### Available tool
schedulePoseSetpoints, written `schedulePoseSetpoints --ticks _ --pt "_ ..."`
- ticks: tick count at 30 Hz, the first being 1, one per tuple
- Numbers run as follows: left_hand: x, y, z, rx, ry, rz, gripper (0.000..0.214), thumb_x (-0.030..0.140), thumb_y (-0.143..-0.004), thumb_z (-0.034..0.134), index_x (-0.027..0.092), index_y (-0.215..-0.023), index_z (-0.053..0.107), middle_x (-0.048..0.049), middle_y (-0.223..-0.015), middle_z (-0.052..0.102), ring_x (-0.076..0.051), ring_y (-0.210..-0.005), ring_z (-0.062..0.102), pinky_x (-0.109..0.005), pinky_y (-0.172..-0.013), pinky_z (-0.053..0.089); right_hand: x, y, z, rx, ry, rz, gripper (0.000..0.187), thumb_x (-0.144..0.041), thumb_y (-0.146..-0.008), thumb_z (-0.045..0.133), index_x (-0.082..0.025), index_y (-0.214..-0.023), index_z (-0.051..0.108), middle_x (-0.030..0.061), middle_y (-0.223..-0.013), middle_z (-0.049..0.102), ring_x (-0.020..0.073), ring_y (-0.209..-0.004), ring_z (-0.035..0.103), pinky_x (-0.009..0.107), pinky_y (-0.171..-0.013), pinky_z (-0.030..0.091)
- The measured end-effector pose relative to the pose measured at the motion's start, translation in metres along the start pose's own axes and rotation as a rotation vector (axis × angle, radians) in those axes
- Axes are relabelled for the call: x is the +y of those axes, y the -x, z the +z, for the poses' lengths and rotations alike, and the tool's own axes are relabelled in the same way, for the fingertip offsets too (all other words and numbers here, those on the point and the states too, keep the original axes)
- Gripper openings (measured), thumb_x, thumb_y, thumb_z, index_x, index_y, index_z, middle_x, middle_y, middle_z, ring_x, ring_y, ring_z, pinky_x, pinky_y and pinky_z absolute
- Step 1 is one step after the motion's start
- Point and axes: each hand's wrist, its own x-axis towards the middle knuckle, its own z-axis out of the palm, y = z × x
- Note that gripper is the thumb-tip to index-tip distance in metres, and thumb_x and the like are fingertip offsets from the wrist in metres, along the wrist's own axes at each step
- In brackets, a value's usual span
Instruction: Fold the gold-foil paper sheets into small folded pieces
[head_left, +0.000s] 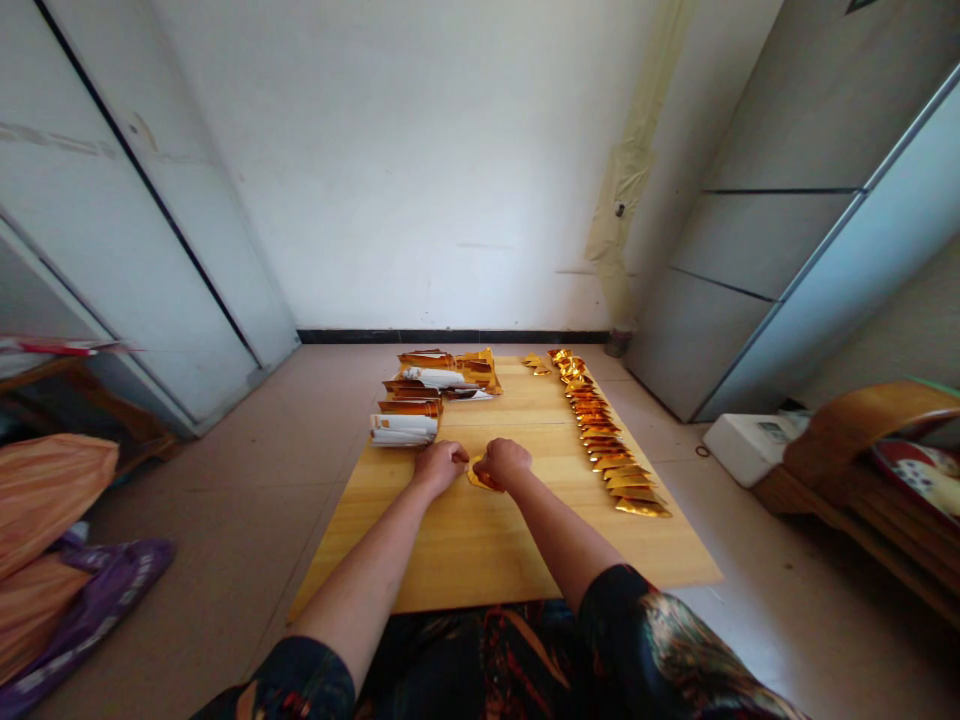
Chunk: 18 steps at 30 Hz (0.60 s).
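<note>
My left hand [441, 467] is closed in a pinch just above the wooden table top [450, 560]; whatever its fingertips hold is too small to make out. Beside it, my right hand [508, 462] is closed on a small gold foil piece [475, 477], which its fingers partly cover. Ahead of my left hand lie stacks of flat white and gold-brown packaging sheets [405, 429]. Along the table's right side runs a long row of overlapping folded gold foil pieces [600, 440]. A few more gold pieces [535, 364] lie near the far edge.
A white wall [450, 180] rises beyond the table, with a grey cabinet [127, 200] at left and a refrigerator [742, 230] at right. Orange and purple bags [112, 590] lie on the left. A white box [750, 445] and a wooden chair [847, 450] stand on the right.
</note>
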Motion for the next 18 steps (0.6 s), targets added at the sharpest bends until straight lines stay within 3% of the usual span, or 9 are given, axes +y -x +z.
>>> schedulePoseSetpoints --ticks 12,18 --pt "0.0039 0.0001 0.0028 0.075 -0.036 -0.041 0.014 0.014 -0.076 0.056 0.02 -0.08 0.068 -0.0012 -0.088 0.07 -0.015 -0.082 0.062 -0.023 -0.069 0.042 0.0001 -0.002 -0.0002 -0.019 0.006 -0.007 0.04 -0.034 -0.062 0.066 -0.017 -0.098 0.07 0.015 -0.101 0.07 0.0282 -0.094 0.066 0.033 -0.073 0.052" --pt "0.0036 0.006 0.0053 0.11 -0.057 0.014 0.017 0.016 -0.078 0.054 0.021 -0.085 0.068 -0.002 -0.091 0.068 -0.016 -0.088 0.06 -0.026 -0.075 0.042 0.0018 -0.0056 0.0032 -0.012 0.023 -0.018 0.041 -0.036 -0.064 0.066 -0.017 -0.099 0.07 0.0147 -0.103 0.069 0.027 -0.095 0.065 0.031 -0.073 0.051"
